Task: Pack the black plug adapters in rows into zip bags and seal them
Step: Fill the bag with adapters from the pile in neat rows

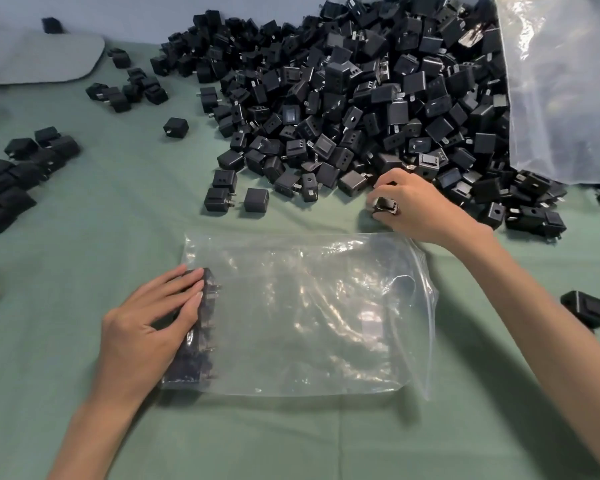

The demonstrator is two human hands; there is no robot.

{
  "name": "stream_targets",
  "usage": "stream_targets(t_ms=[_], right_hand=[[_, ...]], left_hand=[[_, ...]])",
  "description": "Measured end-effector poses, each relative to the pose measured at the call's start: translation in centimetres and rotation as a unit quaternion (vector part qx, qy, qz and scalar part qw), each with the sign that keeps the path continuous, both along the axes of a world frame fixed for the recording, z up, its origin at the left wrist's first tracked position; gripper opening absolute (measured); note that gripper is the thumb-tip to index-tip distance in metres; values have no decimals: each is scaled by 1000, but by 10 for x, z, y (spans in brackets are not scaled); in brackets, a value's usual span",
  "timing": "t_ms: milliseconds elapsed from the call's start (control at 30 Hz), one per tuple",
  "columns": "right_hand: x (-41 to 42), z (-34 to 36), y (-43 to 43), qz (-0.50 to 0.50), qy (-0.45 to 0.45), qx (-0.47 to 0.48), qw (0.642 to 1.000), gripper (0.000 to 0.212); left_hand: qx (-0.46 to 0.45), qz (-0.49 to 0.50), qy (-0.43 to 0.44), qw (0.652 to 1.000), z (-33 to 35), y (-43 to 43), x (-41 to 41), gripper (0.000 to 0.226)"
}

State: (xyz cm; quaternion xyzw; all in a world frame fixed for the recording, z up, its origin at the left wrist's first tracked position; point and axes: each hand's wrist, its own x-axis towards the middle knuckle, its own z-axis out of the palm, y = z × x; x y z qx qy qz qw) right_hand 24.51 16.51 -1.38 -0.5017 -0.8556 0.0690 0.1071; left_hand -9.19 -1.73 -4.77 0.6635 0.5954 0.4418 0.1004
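Head view shows a clear, crinkled zip bag (309, 313) lying flat on the green cloth (84, 209), with a single row of boxy black plug adapters (201, 334) inside along its left end, metal prongs pointing into the bag. The left hand (146, 327) rests on that row, fingers straight and close together. Just beyond the bag's far right corner, the right hand (416, 206) curls its fingers around one loose adapter (386, 206) at the edge of the big heap (361, 109).
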Motion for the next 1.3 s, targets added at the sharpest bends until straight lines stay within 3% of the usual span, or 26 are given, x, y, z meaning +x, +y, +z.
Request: stream_targets(t_ms=[167,300,433,500,600,667,733,833,900,1000,1100,1300], right_hand=[[22,2,-13,11,35,-12,999,23],[49,-1,-20,-78,31,-41,996,29],[66,4,-55,-95,182,-64,976,27],[70,5,-76,-80,207,-118,968,20],[67,1,-101,-61,296,-294,907,38],[57,-3,-112,-22,371,-391,842,29],[46,-10,-118,27,421,-448,788,27],[36,-17,-117,63,457,-478,747,44],[31,-16,-116,71,460,-460,757,50],[20,-10,-114,78,419,-388,817,53],[7,-10,-111,88,384,-336,855,48],[-11,-2,-98,154,303,-307,889,34]], left_hand=[[-6,6,-9,1000,0,0,0,24],[-3,8,-22,1000,-1,1,1,23],[-7,10,-25,1000,-1,0,2,22],[-8,10,-21,1000,-1,0,1,22],[-5,11,-18,1000,0,0,2,23],[-9,12,-24,1000,2,1,4,23],[-12,12,-31,999,3,0,5,22],[-11,15,-38,999,4,0,7,22],[-11,15,-41,999,4,-1,7,22],[-14,17,-51,998,4,-1,7,22],[-11,15,-52,998,3,0,6,21],[-10,14,-52,999,2,1,6,22]])
